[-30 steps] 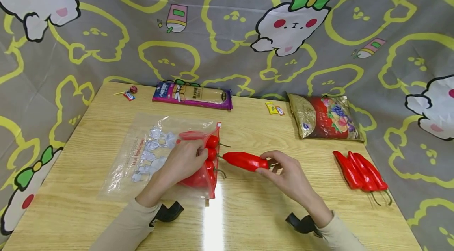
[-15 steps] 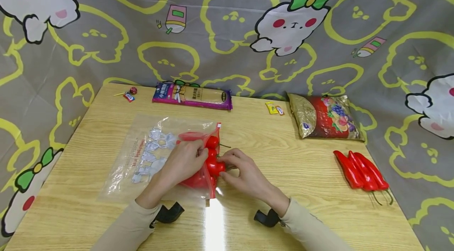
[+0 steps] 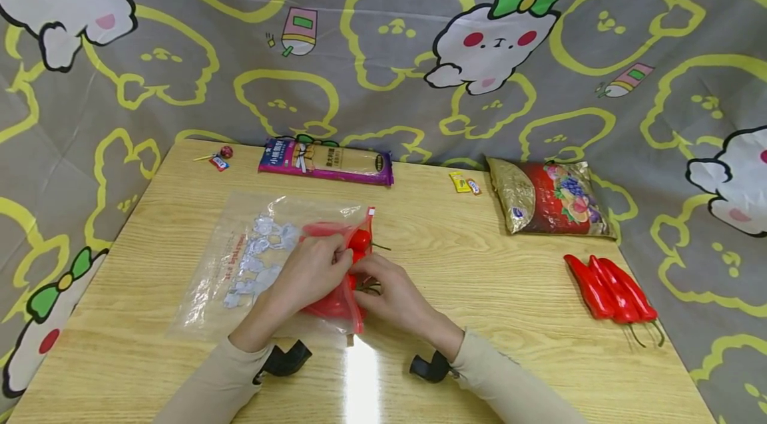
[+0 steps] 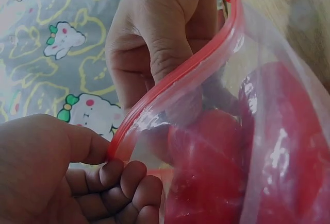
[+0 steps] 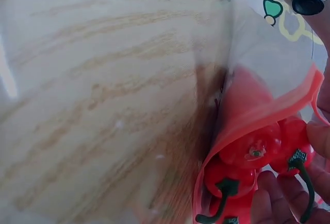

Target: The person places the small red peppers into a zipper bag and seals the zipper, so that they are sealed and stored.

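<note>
A clear zip bag [image 3: 206, 291] with a red zip edge lies on the table, its mouth toward the right. Several glossy red peppers [image 3: 361, 239] with green stems are inside. My left hand [image 3: 316, 265] pinches the upper lip of the bag; the left wrist view shows thumb and fingertips on the red zip strip [image 4: 170, 74]. At the mouth, my right hand [image 3: 389, 291] grips a red pepper [image 5: 293, 136] near its stem end, fingers inside the opening. Much of that pepper is hidden by the hands and bag.
Several red peppers [image 3: 617, 294] lie at the right edge of the table. A gold-and-red bag [image 3: 551, 198], a purple noodle packet [image 3: 326, 161], small sweets [image 3: 461, 183] and a lollipop [image 3: 226, 152] line the back, before a patterned cloth [image 3: 383, 44].
My right hand has moved left with the pepper, from beside the bag to its mouth, and the pepper has gone in. My left hand has stayed on the bag's lip.
</note>
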`<control>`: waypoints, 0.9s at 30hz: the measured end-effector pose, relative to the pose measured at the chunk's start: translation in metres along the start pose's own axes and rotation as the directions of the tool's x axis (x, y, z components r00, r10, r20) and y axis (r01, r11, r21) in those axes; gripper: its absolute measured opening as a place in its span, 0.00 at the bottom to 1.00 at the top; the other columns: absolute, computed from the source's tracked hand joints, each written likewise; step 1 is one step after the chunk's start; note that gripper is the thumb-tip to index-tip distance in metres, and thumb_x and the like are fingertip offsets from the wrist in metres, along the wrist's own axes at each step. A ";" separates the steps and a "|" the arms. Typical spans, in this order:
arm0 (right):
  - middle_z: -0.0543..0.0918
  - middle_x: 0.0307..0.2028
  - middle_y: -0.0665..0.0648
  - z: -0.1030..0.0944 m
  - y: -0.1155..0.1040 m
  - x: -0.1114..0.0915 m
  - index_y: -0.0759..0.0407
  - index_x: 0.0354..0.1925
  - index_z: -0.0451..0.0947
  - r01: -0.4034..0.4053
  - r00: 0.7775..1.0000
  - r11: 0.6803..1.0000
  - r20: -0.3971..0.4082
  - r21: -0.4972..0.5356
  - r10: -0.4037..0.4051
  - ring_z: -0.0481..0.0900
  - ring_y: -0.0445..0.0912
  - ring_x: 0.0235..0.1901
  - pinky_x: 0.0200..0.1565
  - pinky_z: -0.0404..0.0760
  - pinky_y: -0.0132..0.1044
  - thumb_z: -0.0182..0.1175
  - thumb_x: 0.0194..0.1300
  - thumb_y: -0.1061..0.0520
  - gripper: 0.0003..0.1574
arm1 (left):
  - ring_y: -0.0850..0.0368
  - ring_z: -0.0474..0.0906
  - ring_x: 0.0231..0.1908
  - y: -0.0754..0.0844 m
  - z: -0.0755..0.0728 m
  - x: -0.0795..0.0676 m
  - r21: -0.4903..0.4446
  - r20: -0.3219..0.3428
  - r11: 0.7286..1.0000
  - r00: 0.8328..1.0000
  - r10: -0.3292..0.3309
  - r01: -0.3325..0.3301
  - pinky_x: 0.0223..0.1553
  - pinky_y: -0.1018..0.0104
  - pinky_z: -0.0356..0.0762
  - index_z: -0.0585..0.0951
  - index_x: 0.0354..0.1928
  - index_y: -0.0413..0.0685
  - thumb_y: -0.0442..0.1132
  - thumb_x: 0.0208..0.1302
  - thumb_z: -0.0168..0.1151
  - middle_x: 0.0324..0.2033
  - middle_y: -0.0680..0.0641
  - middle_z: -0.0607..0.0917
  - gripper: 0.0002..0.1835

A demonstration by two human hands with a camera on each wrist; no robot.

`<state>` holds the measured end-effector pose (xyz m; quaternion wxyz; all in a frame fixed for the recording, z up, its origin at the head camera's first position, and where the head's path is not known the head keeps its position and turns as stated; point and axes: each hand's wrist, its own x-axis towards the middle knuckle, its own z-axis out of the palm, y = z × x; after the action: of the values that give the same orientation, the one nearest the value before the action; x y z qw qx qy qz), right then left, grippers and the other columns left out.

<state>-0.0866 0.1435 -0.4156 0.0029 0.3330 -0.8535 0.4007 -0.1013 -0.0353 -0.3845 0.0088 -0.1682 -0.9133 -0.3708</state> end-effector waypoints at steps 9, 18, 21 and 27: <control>0.78 0.43 0.49 -0.002 0.002 -0.003 0.55 0.48 0.76 -0.001 1.000 1.000 0.013 -0.028 0.001 0.79 0.43 0.40 0.41 0.78 0.33 0.63 0.57 0.57 0.18 | 0.62 0.63 0.14 -0.001 0.001 0.000 0.000 0.010 1.000 1.000 -0.009 0.009 0.15 0.70 0.60 0.70 0.21 0.52 0.40 0.61 0.53 0.12 0.54 0.67 0.11; 0.80 0.42 0.55 -0.043 0.015 -0.022 0.59 0.48 0.76 -0.018 0.992 0.988 -0.126 -0.154 -0.002 0.79 0.46 0.39 0.40 0.79 0.39 0.61 0.59 0.58 0.18 | 0.62 0.64 0.13 0.000 0.001 0.000 -0.022 0.001 1.000 1.000 -0.015 0.015 0.15 0.70 0.61 0.69 0.19 0.51 0.39 0.60 0.54 0.12 0.54 0.67 0.12; 0.80 0.40 0.56 -0.074 0.034 -0.040 0.60 0.47 0.76 -0.087 0.966 0.941 -0.258 -0.326 0.000 0.79 0.48 0.38 0.39 0.77 0.42 0.61 0.57 0.60 0.17 | 0.62 0.64 0.13 0.000 0.001 0.000 -0.038 0.000 0.999 1.000 -0.026 0.026 0.15 0.70 0.62 0.69 0.19 0.51 0.38 0.60 0.53 0.12 0.53 0.67 0.12; 0.79 0.36 0.62 -0.142 0.083 -0.093 0.65 0.46 0.76 -0.341 0.864 0.761 -0.504 -0.552 0.022 0.77 0.55 0.34 0.34 0.72 0.50 0.61 0.53 0.63 0.20 | 0.62 0.64 0.13 0.001 0.002 0.000 -0.049 -0.003 0.998 0.999 -0.033 0.033 0.14 0.70 0.62 0.69 0.19 0.51 0.38 0.60 0.53 0.12 0.53 0.67 0.12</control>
<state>-0.0985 0.3318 -0.4013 0.2785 0.1190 -0.9392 0.1616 -0.1011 -0.0337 -0.3852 0.0002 -0.1524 -0.9066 -0.3936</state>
